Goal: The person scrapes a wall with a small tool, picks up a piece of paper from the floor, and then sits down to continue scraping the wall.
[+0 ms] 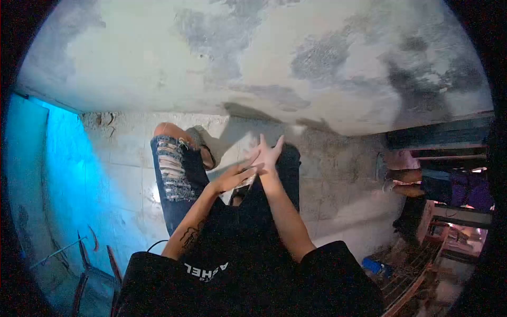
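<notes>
Both hands are bare and meet above the lap. My left hand [235,176] reaches across with its fingers stretched out, lying against the base of my right hand. My right hand [268,155] points away from me with its fingers spread, and nothing shows in it. Under and around them are the legs: ripped dark jeans [174,169] on the left with the knee bare, and a dark trouser leg [289,174] on the right. A small dark object between the thighs is too unclear to name.
A stained pale wall [211,63] stands ahead, above a tiled floor [127,185]. At the right, another person's legs [406,182] show beside a rack-like wooden piece [417,285] and a blue item [376,266]. A chair-like frame [82,280] stands lower left.
</notes>
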### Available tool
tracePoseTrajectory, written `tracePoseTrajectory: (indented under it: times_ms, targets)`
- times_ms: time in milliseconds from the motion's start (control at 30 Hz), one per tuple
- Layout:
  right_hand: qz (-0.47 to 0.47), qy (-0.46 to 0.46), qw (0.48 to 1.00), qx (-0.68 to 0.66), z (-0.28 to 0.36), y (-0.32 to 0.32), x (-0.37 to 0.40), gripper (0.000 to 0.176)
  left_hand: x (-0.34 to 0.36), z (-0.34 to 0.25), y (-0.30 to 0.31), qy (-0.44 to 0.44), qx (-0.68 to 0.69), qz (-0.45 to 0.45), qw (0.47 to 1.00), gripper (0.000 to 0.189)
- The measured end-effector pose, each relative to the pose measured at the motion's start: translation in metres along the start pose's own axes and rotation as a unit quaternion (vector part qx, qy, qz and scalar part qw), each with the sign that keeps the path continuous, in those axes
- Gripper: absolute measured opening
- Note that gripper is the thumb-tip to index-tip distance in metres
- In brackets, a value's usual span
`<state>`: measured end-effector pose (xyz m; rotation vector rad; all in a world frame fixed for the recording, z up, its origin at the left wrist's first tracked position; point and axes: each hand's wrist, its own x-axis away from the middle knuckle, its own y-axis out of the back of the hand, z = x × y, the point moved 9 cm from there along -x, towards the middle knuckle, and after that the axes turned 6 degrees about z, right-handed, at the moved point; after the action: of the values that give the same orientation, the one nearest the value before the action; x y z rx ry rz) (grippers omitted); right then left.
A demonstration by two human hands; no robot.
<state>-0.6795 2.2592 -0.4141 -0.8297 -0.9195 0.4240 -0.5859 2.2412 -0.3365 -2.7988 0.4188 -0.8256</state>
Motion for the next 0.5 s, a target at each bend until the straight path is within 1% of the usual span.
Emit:
tracePoseTrajectory:
  times_ms: [33, 67, 100, 167, 200, 233, 267, 300, 333, 367, 400, 433, 467, 500]
  targets:
    - [0.020, -0.022, 1.000, 0.010, -0.008, 0.003, -0.003, 0.105, 0.007, -0.018, 0.004, -0.097, 0.048, -0.031, 0.994, 0.062]
    - [0.032, -0.043, 0.999, 0.003, -0.023, 0.011, -0.005, 0.104, -0.002, 0.004, 0.015, -0.077, 0.006, -0.061, 0.995, 0.065]
    - [-0.009, -0.101, 0.994, -0.036, -0.037, 0.016, 0.004, 0.103, -0.007, 0.014, 0.016, -0.082, 0.002, -0.058, 0.995, 0.065]
    - [0.000, -0.099, 0.995, -0.033, -0.028, 0.021, -0.004, 0.104, -0.009, 0.010, 0.020, -0.140, -0.166, -0.114, 0.970, 0.059]
    - [-0.001, -0.095, 0.995, -0.033, -0.018, 0.008, 0.001, 0.104, 0.001, -0.002, 0.008, -0.054, -0.062, -0.061, 0.995, 0.059]
    - [-0.008, -0.044, 0.999, -0.021, 0.002, -0.004, 0.003, 0.104, 0.000, -0.005, 0.009, -0.054, -0.062, -0.058, 0.995, 0.059]
    - [-0.016, 0.005, 1.000, -0.009, 0.017, -0.012, 0.008, 0.105, -0.001, -0.003, 0.009, -0.043, -0.030, -0.054, 0.997, 0.061]
    - [-0.018, 0.006, 1.000, -0.012, 0.007, -0.003, 0.006, 0.105, 0.002, 0.000, 0.007, -0.032, 0.001, -0.049, 0.998, 0.064]
    - [0.003, -0.025, 0.999, -0.023, -0.017, 0.009, -0.004, 0.101, -0.006, -0.001, 0.012, -0.153, 0.018, -0.053, 0.987, 0.063]
    - [0.023, -0.056, 0.998, -0.033, -0.039, 0.025, -0.013, 0.097, -0.010, 0.008, 0.013, -0.155, 0.019, -0.053, 0.986, 0.063]
    - [0.071, -0.107, 0.990, -0.064, -0.057, 0.020, -0.012, 0.097, -0.012, 0.019, 0.017, -0.110, -0.045, -0.078, 0.990, 0.065]
    - [0.071, -0.108, 0.990, -0.060, -0.053, 0.026, -0.015, 0.097, -0.016, 0.029, 0.022, -0.066, -0.108, -0.104, 0.986, 0.067]
    - [0.065, -0.113, 0.989, -0.071, -0.040, 0.004, -0.003, 0.098, 0.003, 0.012, 0.006, 0.055, -0.008, -0.041, 0.998, 0.070]
    - [0.058, -0.119, 0.988, -0.083, -0.030, -0.008, 0.003, 0.098, 0.000, 0.014, 0.006, 0.055, -0.005, -0.041, 0.998, 0.070]
